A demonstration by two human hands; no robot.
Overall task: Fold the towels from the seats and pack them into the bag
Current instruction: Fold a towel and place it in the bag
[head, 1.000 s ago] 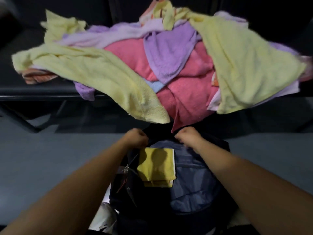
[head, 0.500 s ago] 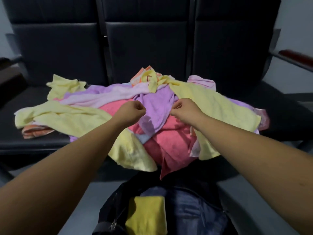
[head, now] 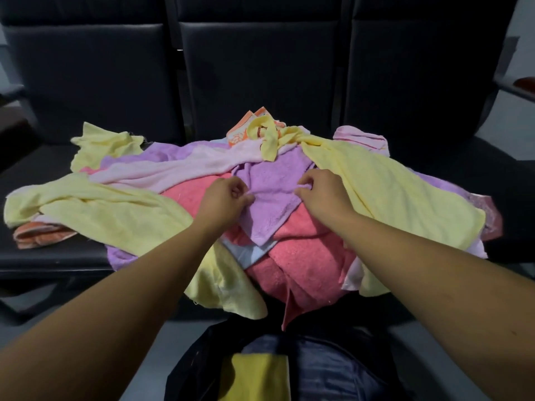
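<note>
Terry looking light, floppy; left hand [head: 223,204], right hand [head: 322,195] both pinching purple towel [head: 273,198] mid-panel; corners likely lifting cleaner.

Dim, even light with no hard source. The pile of towels [head: 292,264] carries almost all the colour, while the black seats [head: 260,82] sink to near-featureless dark with only a faint sheen on the backrests. Shadows are soft: a dark band under the seat edge, and the bag [head: 341,369] at the bottom lies in murk. Nothing glares. Sharpness is best at the centre, where the nap of the lilac towel [head: 272,195] can be read; the left hand [head: 225,198] and right hand [head: 324,192] look slightly soft. The wide lens bows the seat backs outward at the sides and stretches both forearms toward the lower corners — dark areas are smeared and blotchy.
</note>
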